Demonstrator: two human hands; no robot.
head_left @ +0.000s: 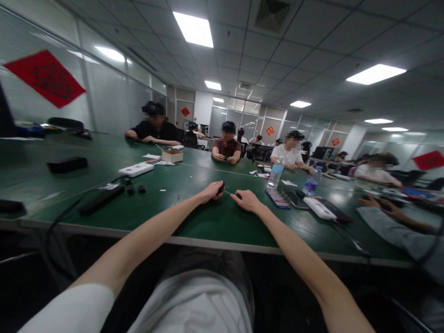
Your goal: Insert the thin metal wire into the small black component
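left hand (211,192) closed, pinching a small black item (221,188) over the green table (194,222). right hand (248,201) closed too, fingertips (240,196) on a small dark bit (238,196) just beside the left hand; too small to tell what it is. black strip (101,200) and cable (65,217) off to the left. phone (277,199), water bottle (276,172) and white box (321,208) to the right. co-worker's hand (376,202) farther right.

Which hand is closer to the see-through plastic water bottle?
The right. The right hand sits in front of the clear plastic water bottle, to its left; the left hand sits farther left.
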